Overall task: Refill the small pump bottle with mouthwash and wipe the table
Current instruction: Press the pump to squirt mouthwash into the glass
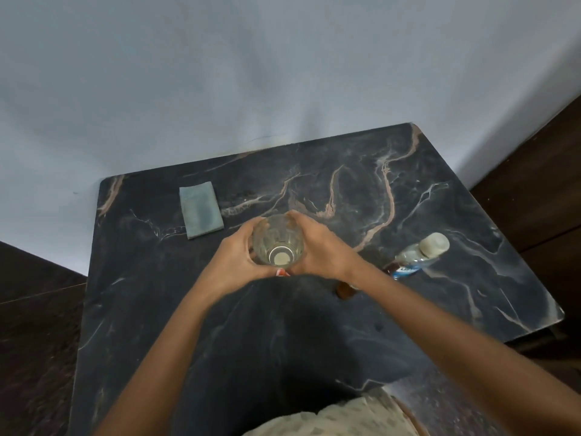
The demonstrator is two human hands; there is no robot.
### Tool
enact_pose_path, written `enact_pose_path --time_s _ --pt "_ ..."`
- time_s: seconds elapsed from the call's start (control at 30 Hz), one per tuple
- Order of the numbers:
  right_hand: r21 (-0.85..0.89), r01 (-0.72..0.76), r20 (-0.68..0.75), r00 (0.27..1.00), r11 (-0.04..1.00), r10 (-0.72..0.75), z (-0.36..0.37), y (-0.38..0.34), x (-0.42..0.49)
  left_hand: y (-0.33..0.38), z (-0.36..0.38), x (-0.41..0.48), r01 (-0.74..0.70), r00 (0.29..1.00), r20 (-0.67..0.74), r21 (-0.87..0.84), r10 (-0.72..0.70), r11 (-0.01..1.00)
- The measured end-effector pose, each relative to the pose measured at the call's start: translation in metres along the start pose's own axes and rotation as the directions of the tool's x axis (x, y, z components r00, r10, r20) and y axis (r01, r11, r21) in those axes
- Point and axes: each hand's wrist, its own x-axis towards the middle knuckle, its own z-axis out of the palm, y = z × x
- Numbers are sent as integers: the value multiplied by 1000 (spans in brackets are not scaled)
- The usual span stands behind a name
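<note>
Holding the glass (278,243) in left hand (234,259) and right hand (320,247), fingers (298,218) curled round it; mid-refill I'd guess, steady pour next.

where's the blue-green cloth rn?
Head view: the blue-green cloth lies flat far left on the table, near the wall, just left of the glass gripped by the left hand and right hand.

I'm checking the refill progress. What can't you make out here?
Head view:
- Red-and-white thing under the glass: left hand and right hand hide nearly all of it.
- Brown item: mostly under the right wrist.
- Bottle label: blurred, unreadable.
</note>
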Motion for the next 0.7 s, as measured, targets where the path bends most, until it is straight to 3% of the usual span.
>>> enact_pose_path --time_s 0.7 --pt "60 -184 4 983 981 184 71 35 -74 -67 59 -54 112 991 69 6 -112 994"
